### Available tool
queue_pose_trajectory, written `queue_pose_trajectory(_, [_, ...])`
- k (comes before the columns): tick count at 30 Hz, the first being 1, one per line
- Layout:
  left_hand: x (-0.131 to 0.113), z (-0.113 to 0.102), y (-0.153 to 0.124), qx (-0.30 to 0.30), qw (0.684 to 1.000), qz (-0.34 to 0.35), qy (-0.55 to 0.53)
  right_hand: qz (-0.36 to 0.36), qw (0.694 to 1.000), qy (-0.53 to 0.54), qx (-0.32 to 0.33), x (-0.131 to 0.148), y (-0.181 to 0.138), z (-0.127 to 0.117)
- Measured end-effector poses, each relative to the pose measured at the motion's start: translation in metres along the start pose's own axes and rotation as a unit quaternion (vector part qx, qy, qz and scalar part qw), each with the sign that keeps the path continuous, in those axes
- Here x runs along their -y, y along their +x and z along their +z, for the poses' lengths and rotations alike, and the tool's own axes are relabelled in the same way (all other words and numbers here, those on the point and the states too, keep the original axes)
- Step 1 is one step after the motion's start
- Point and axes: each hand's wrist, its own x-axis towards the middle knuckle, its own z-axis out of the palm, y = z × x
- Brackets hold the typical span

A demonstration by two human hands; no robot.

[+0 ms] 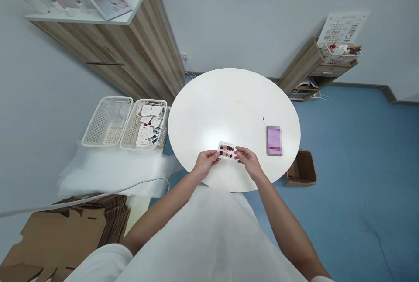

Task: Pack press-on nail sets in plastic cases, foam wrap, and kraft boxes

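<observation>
A small white card of press-on nails [226, 150], with two rows in dark red, brown and pale tones, is held level over the near part of the round white table [235, 90]. My left hand [205, 162] pinches its left edge between thumb and fingers. At the card's right edge is my right hand [248, 159], its fingertips closed about that side. Right of the hands, a purple pack or card, blurred out [274, 141], lies on the table.
Left of the table stand a white basket of nail cards [129, 140] and another white basket [87, 135] with clear plastic inside. Flattened cardboard boxes [65, 234] lie lower left, beneath a white cable [131, 186]. An open cardboard box [303, 168] sits on the floor at right.
</observation>
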Motion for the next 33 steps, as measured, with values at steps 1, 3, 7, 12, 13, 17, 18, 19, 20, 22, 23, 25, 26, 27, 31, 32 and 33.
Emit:
queue_pose_trajectory(1, [-0.001, -0.001, 0.0, 0.013, 1.0, -0.014, -0.01, -0.002, 1.0, 0.014, 0.001, -0.001, -0.001, 0.002])
queue_pose_trajectory(3, [-0.003, -0.004, 0.0, 0.039, 0.998, -0.038, -0.01, -0.012, 0.999, 0.032, -0.009, -0.001, -0.002, 0.007])
queue_pose_trajectory(7, [-0.003, -0.007, -0.001, 0.072, 0.995, -0.069, 0.011, -0.02, 0.999, 0.048, -0.015, -0.001, 0.0, 0.012])
queue_pose_trajectory(12, [-0.002, -0.014, 0.001, 0.094, 0.992, -0.046, 0.07, -0.023, 0.998, 0.061, -0.02, -0.001, 0.002, 0.012])
queue_pose_trajectory(13, [-0.002, -0.015, 0.001, 0.096, 0.991, -0.029, 0.094, -0.021, 0.998, 0.061, -0.021, -0.002, 0.002, 0.012])
queue_pose_trajectory(17, [-0.004, -0.02, 0.003, 0.118, 0.975, 0.044, 0.183, -0.019, 0.998, 0.063, -0.014, -0.007, 0.003, 0.009])
queue_pose_trajectory(18, [-0.005, -0.02, 0.002, 0.128, 0.968, 0.063, 0.208, -0.019, 0.998, 0.063, -0.009, -0.008, 0.003, 0.008])
queue_pose_trajectory(19, [-0.006, -0.02, 0.002, 0.138, 0.958, 0.081, 0.236, -0.02, 0.998, 0.061, -0.006, -0.009, 0.003, 0.007])
queue_pose_trajectory(20, [-0.008, -0.019, 0.002, 0.147, 0.947, 0.099, 0.266, -0.019, 0.998, 0.06, -0.003, -0.009, 0.003, 0.006])
queue_pose_trajectory(22, [-0.012, -0.017, 0.003, 0.163, 0.924, 0.132, 0.321, -0.016, 0.998, 0.055, -0.002, -0.01, 0.003, 0.003])
queue_pose_trajectory(23, [-0.013, -0.016, 0.003, 0.168, 0.913, 0.145, 0.342, -0.016, 0.999, 0.052, -0.003, -0.011, 0.003, 0.002])
queue_pose_trajectory(25, [-0.015, -0.013, 0.005, 0.174, 0.898, 0.164, 0.37, -0.021, 0.999, 0.041, -0.001, -0.012, 0.003, 0.0])
queue_pose_trajectory(26, [-0.015, -0.012, 0.006, 0.175, 0.893, 0.171, 0.378, -0.027, 0.999, 0.032, 0.001, -0.012, 0.003, -0.001])
queue_pose_trajectory(27, [-0.014, -0.011, 0.007, 0.174, 0.89, 0.176, 0.384, -0.034, 0.999, 0.022, 0.002, -0.013, 0.003, -0.002])
queue_pose_trajectory(31, [-0.011, -0.01, 0.008, 0.163, 0.885, 0.196, 0.39, -0.061, 0.996, -0.052, 0.027, -0.016, 0.0, -0.008])
queue_pose_trajectory(32, [-0.01, -0.011, 0.008, 0.161, 0.883, 0.201, 0.393, -0.069, 0.994, -0.075, 0.04, -0.016, -0.002, -0.01])
queue_pose_trajectory(33, [-0.009, -0.012, 0.008, 0.158, 0.88, 0.204, 0.399, -0.077, 0.991, -0.099, 0.054, -0.016, -0.003, -0.012])
